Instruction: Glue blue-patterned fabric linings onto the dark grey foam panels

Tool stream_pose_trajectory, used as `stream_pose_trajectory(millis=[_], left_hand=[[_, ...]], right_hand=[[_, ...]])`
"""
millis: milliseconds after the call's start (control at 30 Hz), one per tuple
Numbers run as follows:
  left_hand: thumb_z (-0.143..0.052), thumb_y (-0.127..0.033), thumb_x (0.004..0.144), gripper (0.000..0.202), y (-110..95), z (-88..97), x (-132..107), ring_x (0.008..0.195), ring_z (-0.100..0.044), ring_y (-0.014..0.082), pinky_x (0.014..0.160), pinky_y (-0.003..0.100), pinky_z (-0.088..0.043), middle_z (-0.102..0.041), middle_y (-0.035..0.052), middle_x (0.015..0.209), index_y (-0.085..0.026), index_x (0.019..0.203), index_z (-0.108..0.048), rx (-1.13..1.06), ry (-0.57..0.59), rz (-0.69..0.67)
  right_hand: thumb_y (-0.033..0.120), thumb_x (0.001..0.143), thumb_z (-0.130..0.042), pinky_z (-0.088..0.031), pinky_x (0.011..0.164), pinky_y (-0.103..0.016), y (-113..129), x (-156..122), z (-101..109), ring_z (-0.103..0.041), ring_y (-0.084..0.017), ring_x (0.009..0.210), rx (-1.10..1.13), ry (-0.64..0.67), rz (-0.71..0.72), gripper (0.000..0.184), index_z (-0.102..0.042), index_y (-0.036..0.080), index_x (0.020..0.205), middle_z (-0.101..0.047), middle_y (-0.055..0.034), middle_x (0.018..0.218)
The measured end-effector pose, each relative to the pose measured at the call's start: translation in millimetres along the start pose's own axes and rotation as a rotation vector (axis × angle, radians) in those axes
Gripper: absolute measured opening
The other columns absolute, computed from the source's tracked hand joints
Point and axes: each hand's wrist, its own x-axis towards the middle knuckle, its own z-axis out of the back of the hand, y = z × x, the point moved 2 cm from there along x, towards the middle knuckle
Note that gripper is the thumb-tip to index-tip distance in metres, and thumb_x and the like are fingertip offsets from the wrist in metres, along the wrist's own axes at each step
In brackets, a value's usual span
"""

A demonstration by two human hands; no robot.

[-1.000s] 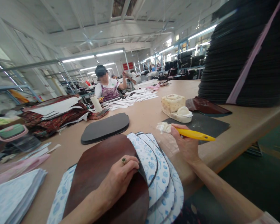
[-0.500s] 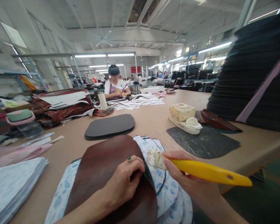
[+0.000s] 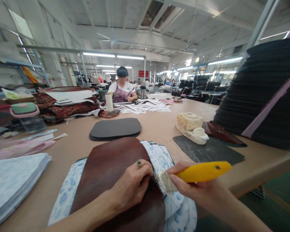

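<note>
My left hand [image 3: 134,183], with a ring on one finger, is closed at the right edge of a brown leather piece [image 3: 116,154], pinching that edge. Beneath the leather lie several white fabric pieces with blue leaf prints [image 3: 181,209], fanned out to the right. A paintbrush with a yellow handle [image 3: 203,171] is gripped in my right hand [image 3: 195,187]. Its bristles [image 3: 164,183], caked with a whitish substance, are at the leather's right edge, close to my left fingertips; whether they touch it I cannot tell.
A crusted cream container [image 3: 189,122] stands on a dark sheet [image 3: 207,149]. Dark grey panels [image 3: 116,128] lie beyond the leather. A tall black stack [image 3: 261,96] rises at right, printed fabric [image 3: 14,180] lies at left. Across the table [image 3: 159,124] sits another person [image 3: 122,88].
The brush has swung, its handle now tipped up and its bristles lower against the leather's edge. My left hand keeps its pinch. The view has shifted slightly.
</note>
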Motion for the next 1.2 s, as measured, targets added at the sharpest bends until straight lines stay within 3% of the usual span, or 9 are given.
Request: stream_pose_trajectory(millis=[233,333,500,800,1200], left_hand=[[-0.037,-0.002,0.081,0.020,-1,-0.2,-1,0.081,-0.054,0.0141,0.074,0.023,-0.046,-0.056,0.0049,0.088,-0.019,0.081,-0.049,0.007,-0.010,-0.005],[-0.036,-0.003,0.081,0.020,-2,0.5,0,0.079,-0.053,0.0142,0.073,0.024,-0.046,-0.056,0.0049,0.086,-0.018,0.080,-0.049,0.013,-0.012,0.002],[-0.035,-0.003,0.081,0.019,-2,0.7,1,0.080,-0.052,0.0148,0.074,0.025,-0.045,-0.055,0.0048,0.085,-0.019,0.078,-0.046,0.027,-0.008,0.007],[-0.035,-0.002,0.079,0.020,-2,-0.9,0,0.083,-0.052,0.0160,0.077,0.027,-0.044,-0.053,0.0044,0.087,-0.019,0.081,-0.045,0.065,0.023,0.044],[-0.037,0.000,0.078,0.020,1,-0.2,-1,0.082,-0.050,0.0153,0.076,0.026,-0.044,-0.053,0.0040,0.086,-0.019,0.081,-0.044,-0.005,-0.033,0.029]], right_hand=[[0.027,0.075,-0.052,-0.042,0.050,-0.020,-16,52,-1,-0.051,-0.013,0.057,0.128,0.028,-0.024,0.014,-0.061,0.017,0.070,-0.056,0.0016,0.061],[0.027,0.076,-0.053,-0.042,0.051,-0.020,-21,60,-1,-0.053,-0.013,0.061,0.158,0.005,-0.018,0.014,-0.062,0.017,0.071,-0.057,0.0009,0.064],[0.026,0.075,-0.054,-0.041,0.048,-0.019,-14,49,3,-0.052,-0.013,0.059,0.098,-0.009,-0.023,0.013,-0.063,0.017,0.072,-0.058,0.0006,0.063],[0.024,0.072,-0.051,-0.035,0.043,-0.019,13,24,10,-0.044,-0.010,0.047,0.120,0.107,-0.064,0.016,-0.058,0.017,0.060,-0.047,0.0035,0.052],[0.023,0.076,-0.053,-0.033,0.049,-0.018,-4,21,15,-0.039,-0.009,0.055,0.336,0.238,-0.137,0.011,-0.055,0.017,0.066,-0.043,0.0043,0.059]])
